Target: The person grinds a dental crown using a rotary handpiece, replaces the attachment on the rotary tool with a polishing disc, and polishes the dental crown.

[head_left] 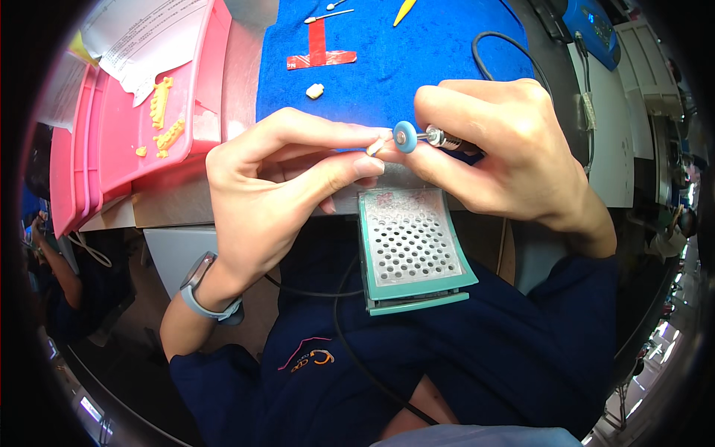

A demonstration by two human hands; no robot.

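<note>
Between the thumb and fingertips of my left hand [261,179] is a small cream-coloured dental crown [377,146]. My right hand [510,145] grips a rotary handpiece [445,139], most of its body hidden by the fingers. A blue polishing wheel [404,137] on its tip sits right beside the crown; I cannot tell whether they touch. Below both hands is a green-framed dust-suction tray [413,249] with a perforated metal top and whitish powder on it. Another cream-coloured tooth-like piece [315,91] lies on the blue towel [417,67].
Pink stacked trays [205,82] at the left hold yellow dental pieces [160,104] and printed paper [141,37]. Red tape strips [319,56], slim mounted tips [328,15] and a yellow tool [404,11] lie on the towel. A cable [514,41] curves near a blue control unit [593,31].
</note>
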